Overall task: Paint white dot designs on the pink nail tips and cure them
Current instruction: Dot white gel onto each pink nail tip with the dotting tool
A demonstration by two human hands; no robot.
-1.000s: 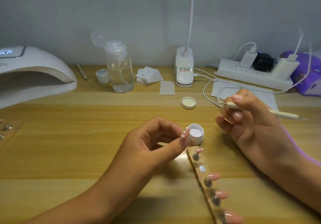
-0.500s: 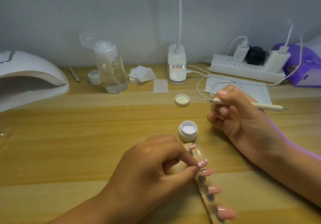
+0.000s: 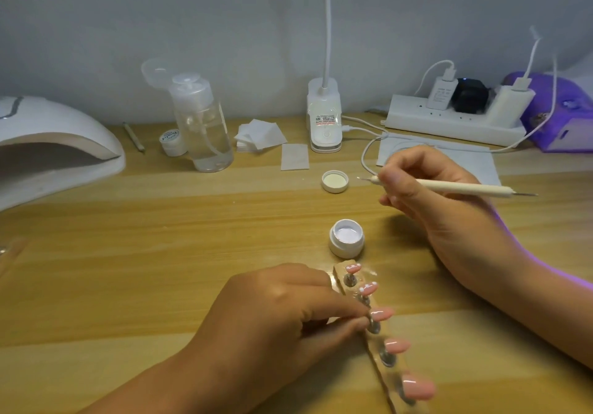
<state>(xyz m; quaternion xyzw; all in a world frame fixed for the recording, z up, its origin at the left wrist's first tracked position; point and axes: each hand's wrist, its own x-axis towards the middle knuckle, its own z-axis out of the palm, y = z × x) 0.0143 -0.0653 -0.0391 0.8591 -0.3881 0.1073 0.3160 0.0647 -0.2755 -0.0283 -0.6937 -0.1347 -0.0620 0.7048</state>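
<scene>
Five glossy pink almond nail tips [image 3: 397, 345] on clear strip [image 3: 339, 278], two white-dotted; left hand [image 3: 276, 323] fingers pinch third tip [image 3: 382, 313] at base, right hand [image 3: 426, 195] fingers clamped on cream dotting pen [image 3: 455, 188]. At strip's 12 o'clock: round white pot [image 3: 346, 240].

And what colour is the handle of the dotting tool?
The dotting tool has a cream-white handle with thin metal tips, clearest in the head view.

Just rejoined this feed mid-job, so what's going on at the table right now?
A person's left hand pinches the round metal stand under the third pink nail tip, in a row of five on a clear strip holder. The right hand holds a cream dotting pen raised, beyond the open small white paint jar. The two farthest tips have white dots; the three nearer are plain. The white dome curing lamp sits far left.
</scene>
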